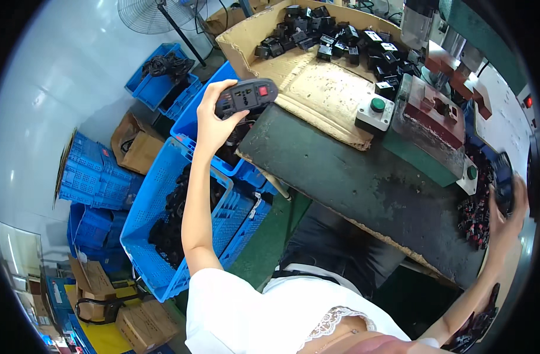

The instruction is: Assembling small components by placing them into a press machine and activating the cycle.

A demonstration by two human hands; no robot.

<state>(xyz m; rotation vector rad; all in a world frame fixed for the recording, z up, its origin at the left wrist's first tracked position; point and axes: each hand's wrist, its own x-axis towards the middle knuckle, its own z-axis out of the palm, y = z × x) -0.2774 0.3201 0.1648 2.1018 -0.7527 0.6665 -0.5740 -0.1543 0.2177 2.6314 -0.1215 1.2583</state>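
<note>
My left hand is raised beyond the bench's left end, over the blue crates. Its fingers and thumb are closed around a black power socket with rounded ends, a socket face and a red rocker switch. Out at the far right, my right hand grips a dark plastic housing between thumb and fingers. Its details are hard to make out near the picture's rim. Beside that hand lies a heap of small black and red parts on the bench.
A press with a red-brown fixture stands on the dark green bench, with green buttons at either side. Behind is a cardboard tray of black parts. Blue crates stand left; a fan is beyond.
</note>
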